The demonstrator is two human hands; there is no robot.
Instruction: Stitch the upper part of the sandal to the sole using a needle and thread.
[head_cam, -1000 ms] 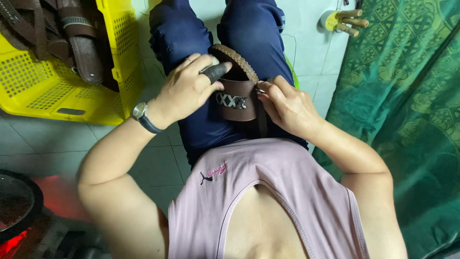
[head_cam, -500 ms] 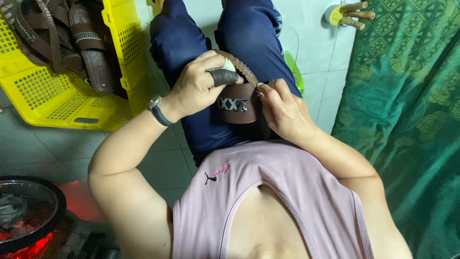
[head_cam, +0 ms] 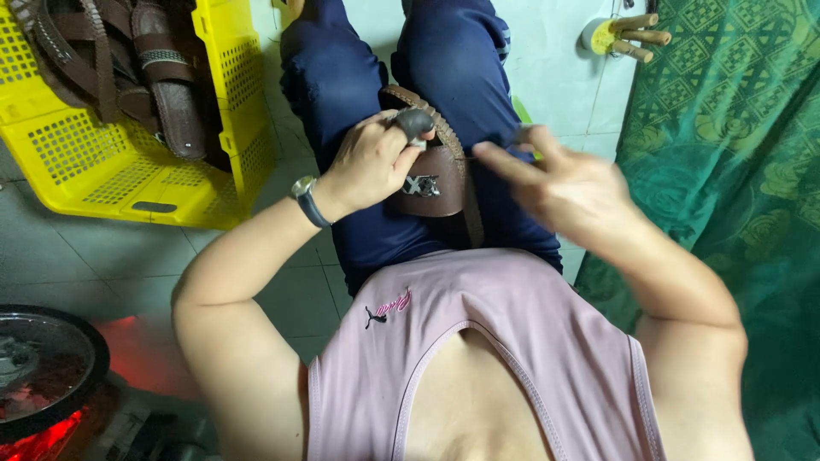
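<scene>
I sit with a brown leather piece [head_cam: 431, 183] on my lap, on dark blue trousers; it carries a small metal ornament and a braided strap [head_cam: 444, 128] along its edge. My left hand [head_cam: 363, 166], with a watch on the wrist, grips the piece at its left side. A dark cover [head_cam: 415, 124] sits on that hand's thumb tip. My right hand [head_cam: 555, 183] hovers just right of the leather, blurred, its fingers spread and nothing visible in them.
A yellow plastic crate [head_cam: 128, 175] at the upper left holds several brown leather straps [head_cam: 162, 94]. A green patterned cloth [head_cam: 735, 171] fills the right side. Wooden pegs [head_cam: 641, 30] lie on the tiled floor at the top right. A round dark pan [head_cam: 43, 367] with a red glow is at the lower left.
My right hand has come off the leather piece and lifted to the right with its fingers spread. My left hand keeps its grip.
</scene>
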